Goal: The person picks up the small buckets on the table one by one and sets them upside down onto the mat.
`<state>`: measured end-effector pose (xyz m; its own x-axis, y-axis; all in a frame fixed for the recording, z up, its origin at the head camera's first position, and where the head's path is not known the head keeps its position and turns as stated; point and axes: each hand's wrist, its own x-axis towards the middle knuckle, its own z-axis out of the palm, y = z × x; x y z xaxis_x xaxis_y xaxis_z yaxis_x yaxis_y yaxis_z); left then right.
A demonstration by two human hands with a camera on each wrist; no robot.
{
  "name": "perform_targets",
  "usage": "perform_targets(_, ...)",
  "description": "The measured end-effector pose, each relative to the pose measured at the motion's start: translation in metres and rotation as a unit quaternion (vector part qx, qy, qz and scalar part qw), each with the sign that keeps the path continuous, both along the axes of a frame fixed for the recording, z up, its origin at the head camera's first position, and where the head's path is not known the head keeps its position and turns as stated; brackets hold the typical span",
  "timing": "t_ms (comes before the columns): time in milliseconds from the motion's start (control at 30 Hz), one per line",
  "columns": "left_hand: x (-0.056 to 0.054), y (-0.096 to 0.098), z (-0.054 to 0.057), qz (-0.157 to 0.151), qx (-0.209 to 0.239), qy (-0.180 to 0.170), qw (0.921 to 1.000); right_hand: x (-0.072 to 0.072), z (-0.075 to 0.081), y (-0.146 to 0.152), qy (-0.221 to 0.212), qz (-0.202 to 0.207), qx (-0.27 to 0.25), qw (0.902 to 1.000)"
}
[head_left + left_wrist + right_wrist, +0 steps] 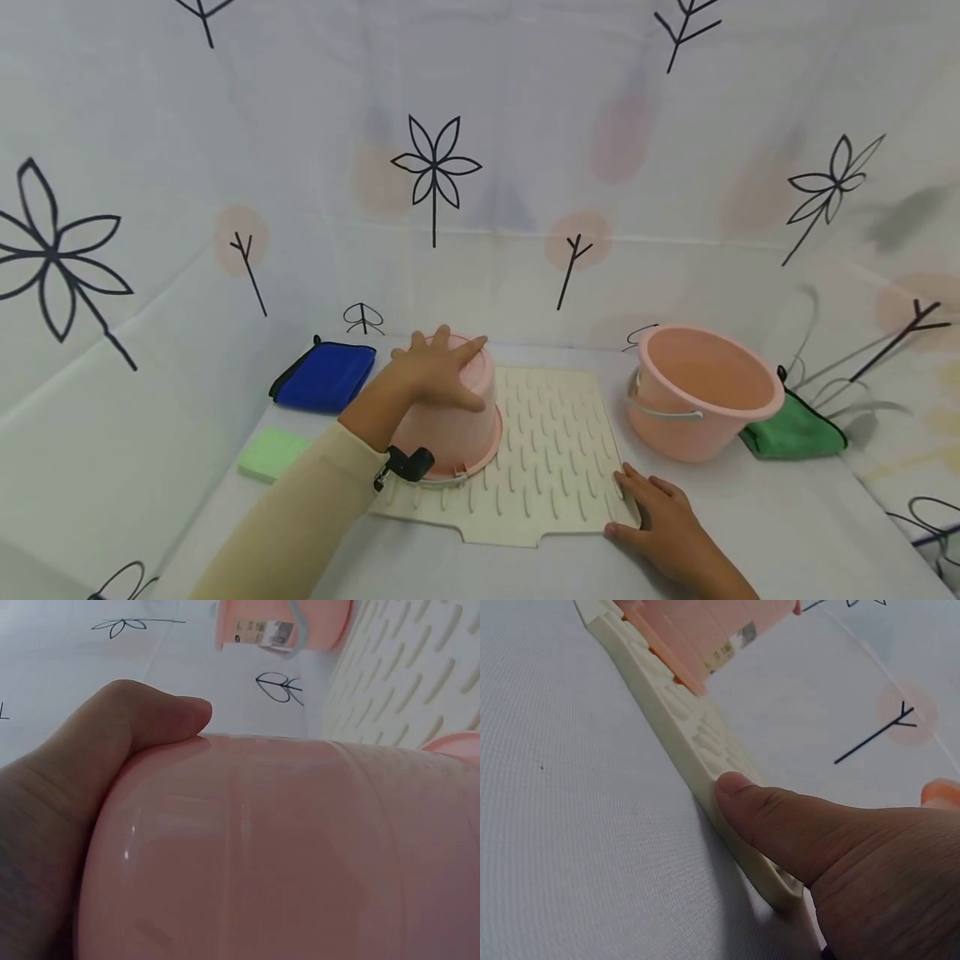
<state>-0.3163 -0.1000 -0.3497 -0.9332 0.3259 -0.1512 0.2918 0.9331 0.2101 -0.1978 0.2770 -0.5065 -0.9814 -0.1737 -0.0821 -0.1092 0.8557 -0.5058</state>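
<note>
A pink bucket (457,433) stands upside down on the left part of a cream ridged draining board (555,450). My left hand (435,371) grips its upturned base from above with the fingers spread. In the left wrist view the thumb (169,716) bends over the bucket's edge. My right hand (663,525) holds the board's front right corner. Its thumb (757,817) presses the front edge in the right wrist view, where the other fingers are mostly hidden. A second pink bucket (697,400) with a grey handle stands upright beyond the right hand.
A folded blue cloth (326,377) lies at the back left, with a light green sponge-like block (273,454) in front of it. A folded green cloth (798,429) sits behind the upright bucket on the right. Patterned white fabric (510,167) hangs around the white tabletop (420,567).
</note>
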Motion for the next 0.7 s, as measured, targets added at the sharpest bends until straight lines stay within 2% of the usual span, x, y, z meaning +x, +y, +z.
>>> perform_targets(333, 0.007, 0.0023, 0.004, 0.047, 0.008, -0.002, 0.9989, -0.0009, 0.0032, -0.001, -0.006, -0.004, -0.002, 1.0)
perform_targets(533, 0.004, -0.0014, 0.0022, 0.037, 0.012, 0.006, 0.9992, -0.0013, 0.0049, -0.0027, -0.013, -0.007, -0.006, 0.9999)
perform_targets(700, 0.0077, -0.0056, -0.0043, 0.04, 0.027, 0.024, 0.9985, -0.0003, 0.0017, -0.0012, -0.007, -0.003, -0.007, 0.9999)
